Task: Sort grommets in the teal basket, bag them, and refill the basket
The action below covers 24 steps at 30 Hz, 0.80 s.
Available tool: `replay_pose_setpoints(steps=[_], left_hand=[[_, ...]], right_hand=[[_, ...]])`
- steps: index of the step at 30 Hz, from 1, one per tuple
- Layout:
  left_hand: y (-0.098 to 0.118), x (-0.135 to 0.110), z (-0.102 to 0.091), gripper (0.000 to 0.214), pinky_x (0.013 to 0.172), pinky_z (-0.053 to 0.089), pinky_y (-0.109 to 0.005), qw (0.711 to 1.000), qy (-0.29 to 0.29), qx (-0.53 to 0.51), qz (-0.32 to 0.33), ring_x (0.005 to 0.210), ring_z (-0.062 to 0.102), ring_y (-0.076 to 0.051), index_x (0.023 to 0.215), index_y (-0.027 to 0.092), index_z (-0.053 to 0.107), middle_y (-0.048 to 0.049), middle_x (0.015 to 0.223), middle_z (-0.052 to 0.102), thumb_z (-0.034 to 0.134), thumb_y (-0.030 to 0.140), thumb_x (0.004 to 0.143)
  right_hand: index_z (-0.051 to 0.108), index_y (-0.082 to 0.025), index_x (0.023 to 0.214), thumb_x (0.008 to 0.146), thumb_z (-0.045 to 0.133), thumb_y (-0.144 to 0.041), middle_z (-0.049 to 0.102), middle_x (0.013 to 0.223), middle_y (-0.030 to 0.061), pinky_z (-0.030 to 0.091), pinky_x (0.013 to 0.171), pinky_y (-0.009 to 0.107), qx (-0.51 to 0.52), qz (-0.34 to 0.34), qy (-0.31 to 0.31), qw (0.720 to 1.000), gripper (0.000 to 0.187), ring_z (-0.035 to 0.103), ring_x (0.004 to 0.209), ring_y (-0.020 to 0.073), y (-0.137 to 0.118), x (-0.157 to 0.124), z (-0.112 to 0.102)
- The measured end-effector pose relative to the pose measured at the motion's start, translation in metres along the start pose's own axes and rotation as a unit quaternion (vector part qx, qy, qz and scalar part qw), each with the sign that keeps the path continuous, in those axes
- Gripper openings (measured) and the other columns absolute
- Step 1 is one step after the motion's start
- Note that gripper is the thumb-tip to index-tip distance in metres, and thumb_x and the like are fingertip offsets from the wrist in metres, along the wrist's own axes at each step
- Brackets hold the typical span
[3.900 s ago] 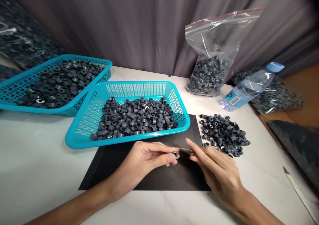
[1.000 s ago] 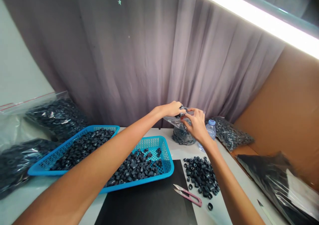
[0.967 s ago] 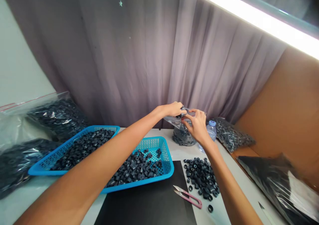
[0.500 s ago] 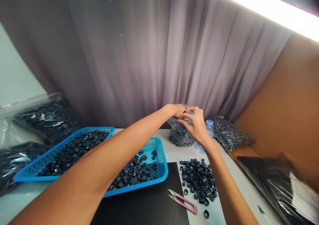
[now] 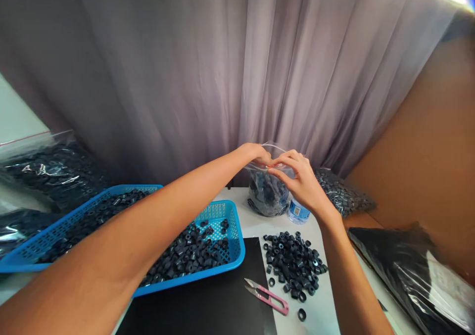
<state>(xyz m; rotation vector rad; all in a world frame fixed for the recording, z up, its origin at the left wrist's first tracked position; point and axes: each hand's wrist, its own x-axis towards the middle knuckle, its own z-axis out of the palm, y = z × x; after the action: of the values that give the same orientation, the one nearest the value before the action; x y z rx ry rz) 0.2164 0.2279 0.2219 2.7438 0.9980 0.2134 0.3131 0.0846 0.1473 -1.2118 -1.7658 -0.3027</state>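
While both your arms reach out, pink snips [image 5: 267,297] lie near you, mostly on the black mat [image 5: 193,310], with the handle end over the white table [image 5: 319,310]. Past them sit a heap of dark rings [image 5: 293,261] and, to its left, a blue basket [image 5: 237,246] of more. Farther off, the clear bag [image 5: 269,194] stands on the table with dark pieces inside. Your right hand [image 5: 301,174] has thumb and finger pinched together on its rim. Your left hand [image 5: 260,154] bends into its open mouth; those fingertips are hidden, so you can't tell how wide they are or what they hold. Behind hangs a gray curtain [image 5: 185,77].
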Motion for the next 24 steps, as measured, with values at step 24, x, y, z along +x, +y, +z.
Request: replay_pose_setpoints(steps=[24], left_hand=[[-0.120, -0.278, 0.144, 0.094, 0.116, 0.032, -0.064, 0.990, -0.080, 0.083, -0.082, 0.147, 0.037, -0.049, 0.152, 0.014, 0.048, -0.0247, 0.154, 0.047, 0.050, 0.082, 0.086]], right_hand=[[0.075, -0.027, 0.094, 0.093, 0.070, -0.034, 0.070, 0.093, 0.0035, 0.048, 0.083, 0.037, 0.073, 0.009, -0.071, 0.995, 0.009, 0.064, 0.087, 0.0212, -0.013, -0.003, -0.010]])
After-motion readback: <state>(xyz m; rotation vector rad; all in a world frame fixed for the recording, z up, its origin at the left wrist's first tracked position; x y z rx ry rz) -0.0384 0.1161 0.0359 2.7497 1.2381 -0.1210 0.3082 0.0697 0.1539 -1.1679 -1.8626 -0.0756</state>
